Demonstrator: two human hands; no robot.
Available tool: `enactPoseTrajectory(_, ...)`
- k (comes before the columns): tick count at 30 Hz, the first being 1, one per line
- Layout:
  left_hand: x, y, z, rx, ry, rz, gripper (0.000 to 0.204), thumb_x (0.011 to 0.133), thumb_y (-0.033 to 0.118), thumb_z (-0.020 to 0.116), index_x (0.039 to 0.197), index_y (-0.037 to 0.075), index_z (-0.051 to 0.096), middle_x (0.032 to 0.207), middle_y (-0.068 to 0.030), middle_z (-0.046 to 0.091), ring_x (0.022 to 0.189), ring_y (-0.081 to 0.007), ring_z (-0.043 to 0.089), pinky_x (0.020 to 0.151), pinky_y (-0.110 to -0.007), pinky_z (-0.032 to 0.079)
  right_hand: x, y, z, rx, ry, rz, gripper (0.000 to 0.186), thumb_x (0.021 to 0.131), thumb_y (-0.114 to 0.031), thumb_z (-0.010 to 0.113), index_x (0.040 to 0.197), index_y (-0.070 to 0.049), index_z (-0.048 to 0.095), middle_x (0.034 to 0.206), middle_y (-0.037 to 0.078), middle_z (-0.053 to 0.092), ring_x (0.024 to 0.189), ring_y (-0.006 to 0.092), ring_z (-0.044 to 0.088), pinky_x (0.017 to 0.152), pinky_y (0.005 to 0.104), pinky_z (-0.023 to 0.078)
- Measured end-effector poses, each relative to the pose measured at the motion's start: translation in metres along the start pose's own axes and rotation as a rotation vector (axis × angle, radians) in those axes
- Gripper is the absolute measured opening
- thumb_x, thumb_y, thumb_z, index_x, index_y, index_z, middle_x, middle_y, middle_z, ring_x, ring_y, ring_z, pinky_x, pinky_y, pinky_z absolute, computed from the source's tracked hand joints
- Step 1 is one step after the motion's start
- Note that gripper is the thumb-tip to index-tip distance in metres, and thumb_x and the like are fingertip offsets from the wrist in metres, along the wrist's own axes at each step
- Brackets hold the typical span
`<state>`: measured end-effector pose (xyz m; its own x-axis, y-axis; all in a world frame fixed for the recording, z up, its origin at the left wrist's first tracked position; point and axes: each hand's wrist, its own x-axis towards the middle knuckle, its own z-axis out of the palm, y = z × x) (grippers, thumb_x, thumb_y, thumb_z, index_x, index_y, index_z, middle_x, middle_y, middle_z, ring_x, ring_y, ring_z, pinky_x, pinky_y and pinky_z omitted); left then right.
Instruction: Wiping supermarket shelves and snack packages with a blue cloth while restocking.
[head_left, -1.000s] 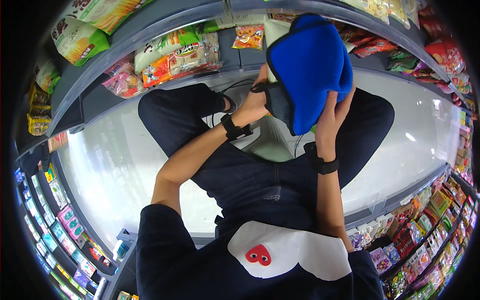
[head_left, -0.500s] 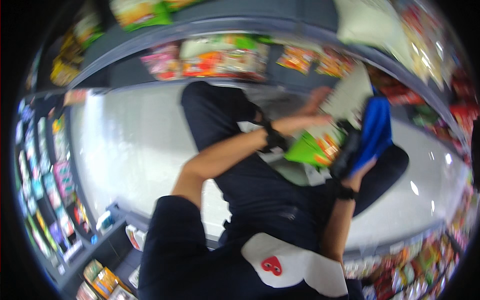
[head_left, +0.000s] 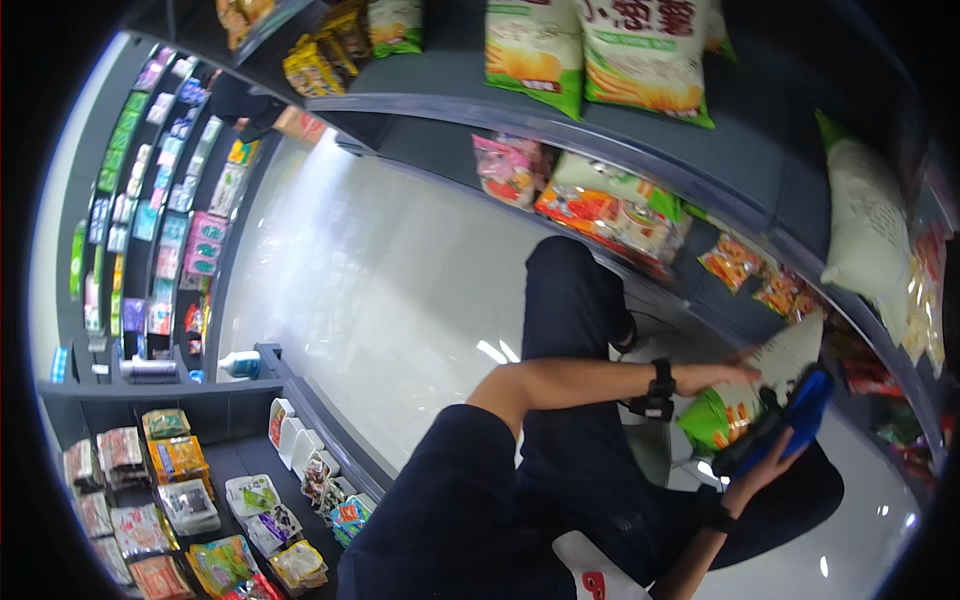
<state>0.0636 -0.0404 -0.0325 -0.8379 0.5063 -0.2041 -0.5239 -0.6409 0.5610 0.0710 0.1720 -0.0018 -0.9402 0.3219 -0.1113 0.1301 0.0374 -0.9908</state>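
Note:
My left hand [head_left: 715, 378], at lower right, lies across a white-and-green snack bag [head_left: 720, 415] with its fingers stretched out. My right hand [head_left: 768, 465] grips a blue item with dark edging [head_left: 805, 405], apparently cloth, pressed beside the bag's right side. The bag is tilted and partly covered by the blue item and my left hand. Both are over my bent legs, close to the lower shelf.
Snack bags [head_left: 640, 65] fill the shelves ahead, above a lower shelf edge [head_left: 420, 172]. A low display [head_left: 240, 450] of packets is at lower left. Tall racks [head_left: 160, 220] stand far left, with a person in dark clothing [head_left: 250, 105] at their far end.
The view has swung left, so my hands now sit at lower right. The blue item has tipped aside, exposing the snack bag, and my left hand has moved onto the bag.

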Motion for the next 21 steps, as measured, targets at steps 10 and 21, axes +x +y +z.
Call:
enactPoseTrajectory(10, -0.024, 0.017, -0.015, 0.385, 0.142, 0.058, 0.061, 0.095, 0.033, 0.054, 0.145, 0.006, 0.032, 0.139, -0.0078, 0.045, 0.125, -0.0163, 0.044, 0.102, -0.032, 0.04, -0.046, -0.082, 0.051, -0.626, -0.394, -0.643, 0.057, 0.068, -0.017, 0.078, 0.123, -0.015, 0.061, 0.112, 0.018, 0.047, 0.102, 0.0322, 0.051, 0.087, 0.0386, 0.045)
enactPoseTrajectory(21, -0.008, 0.005, 0.013, 0.008, 0.257, -0.14, 0.032, 0.092, 0.029, 0.057, 0.116, 0.008, 0.056, 0.111, -0.0025, 0.059, 0.102, -0.0099, 0.056, 0.089, -0.027, 0.044, 0.028, -0.038, 0.025, -0.348, 0.081, -0.446, 0.034, 0.086, -0.007, 0.063, 0.119, -0.002, 0.059, 0.107, 0.013, 0.057, 0.098, 0.0248, 0.057, 0.088, 0.0336, 0.044)
